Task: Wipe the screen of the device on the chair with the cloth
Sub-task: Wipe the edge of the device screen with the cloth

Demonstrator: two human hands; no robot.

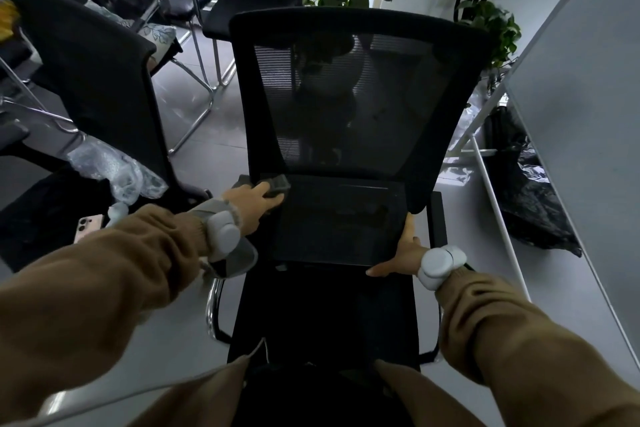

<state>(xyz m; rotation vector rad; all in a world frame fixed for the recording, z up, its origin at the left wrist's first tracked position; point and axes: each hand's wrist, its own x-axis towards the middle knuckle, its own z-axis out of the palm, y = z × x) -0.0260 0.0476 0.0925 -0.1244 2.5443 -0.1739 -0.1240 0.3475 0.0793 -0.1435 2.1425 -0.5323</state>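
device [337, 222] on chair [349, 305] seat, vs backrest | cloth [277, 184] on top-L corner | phone [89, 228] far L

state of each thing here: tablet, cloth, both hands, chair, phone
tablet: screen dark, propped on the seat, leaning against the backrest
cloth: bunched, pressed on the tablet's upper left corner
left hand: grips the cloth
right hand: fingers straight, bracing the tablet's lower right corner
chair: upright, holding the tablet
phone: lying back up on a dark surface at left
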